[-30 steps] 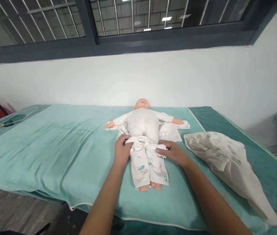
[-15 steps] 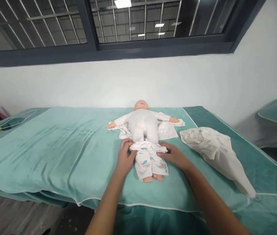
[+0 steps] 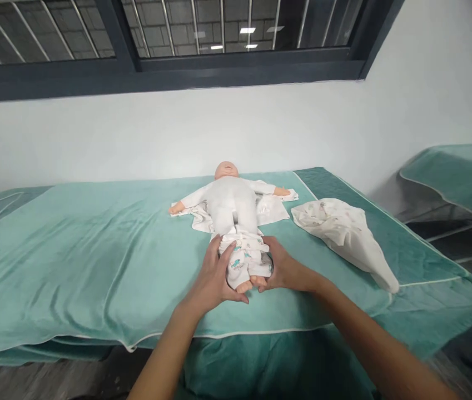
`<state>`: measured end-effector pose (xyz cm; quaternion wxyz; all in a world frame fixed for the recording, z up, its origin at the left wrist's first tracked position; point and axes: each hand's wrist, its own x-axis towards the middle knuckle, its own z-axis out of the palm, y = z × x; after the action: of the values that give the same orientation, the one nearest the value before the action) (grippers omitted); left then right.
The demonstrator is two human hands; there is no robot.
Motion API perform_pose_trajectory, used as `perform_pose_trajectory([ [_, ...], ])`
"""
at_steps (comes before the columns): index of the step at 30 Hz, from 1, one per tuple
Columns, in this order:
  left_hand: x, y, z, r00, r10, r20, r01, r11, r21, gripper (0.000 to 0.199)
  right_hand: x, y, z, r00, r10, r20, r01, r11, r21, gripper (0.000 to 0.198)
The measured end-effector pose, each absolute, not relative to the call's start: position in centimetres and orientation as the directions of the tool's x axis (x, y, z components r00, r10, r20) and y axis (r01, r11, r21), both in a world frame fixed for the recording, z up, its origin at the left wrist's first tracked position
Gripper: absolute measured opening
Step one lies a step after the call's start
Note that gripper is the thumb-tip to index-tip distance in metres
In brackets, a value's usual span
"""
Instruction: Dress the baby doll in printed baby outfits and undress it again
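Observation:
A baby doll (image 3: pixel 231 200) with a white cloth body lies on its back, head toward the wall and arms spread. White printed baby trousers (image 3: pixel 244 250) cover its lower legs, with the waist bunched below the crotch and the feet (image 3: pixel 251 282) showing at the hems. On the left side, my left hand (image 3: pixel 214 272) curves around the trousers, its thumb stretched out by the feet. My right hand (image 3: pixel 281 264) grips the other side of them, some fingertips hidden behind the leg. Beneath the doll, a white printed baby top (image 3: pixel 273 208) lies spread.
A crumpled white printed cloth (image 3: pixel 344 233) lies to the right on the green bed cover (image 3: pixel 73 266). Behind the bed are a white wall (image 3: pixel 135 139) and a barred window. Another green-covered surface (image 3: pixel 461 172) stands at the far right.
Both hands have slid from the waistband down along the trouser sides toward the feet. The trouser legs are now more bunched, and more of the feet shows. The view has shifted right.

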<state>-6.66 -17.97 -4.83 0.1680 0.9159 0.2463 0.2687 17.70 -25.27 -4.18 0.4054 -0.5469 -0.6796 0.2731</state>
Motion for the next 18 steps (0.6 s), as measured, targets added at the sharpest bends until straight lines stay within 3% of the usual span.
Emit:
perform_pose_trajectory([
  [7,-5.7,-18.8,-4.6,0.679,0.502,0.536,0.416,-0.864,0.282,0.103,17.3,-25.5,-4.2,-0.112,0.963,0.245,0.556,0.265,-0.788,0.118],
  [13,-6.1,-18.6,-4.0,0.659,0.568,0.493,0.469,-0.823,0.320,0.094,16.4,-25.9,-3.7,-0.034,0.956,0.292,0.507,0.268,-0.819,0.088],
  [18,-6.5,-18.5,-3.5,0.663,0.611,0.432,0.502,-0.791,0.349,0.092,16.1,-26.1,-3.0,-0.017,0.966,0.259,0.536,0.228,-0.813,0.074],
])
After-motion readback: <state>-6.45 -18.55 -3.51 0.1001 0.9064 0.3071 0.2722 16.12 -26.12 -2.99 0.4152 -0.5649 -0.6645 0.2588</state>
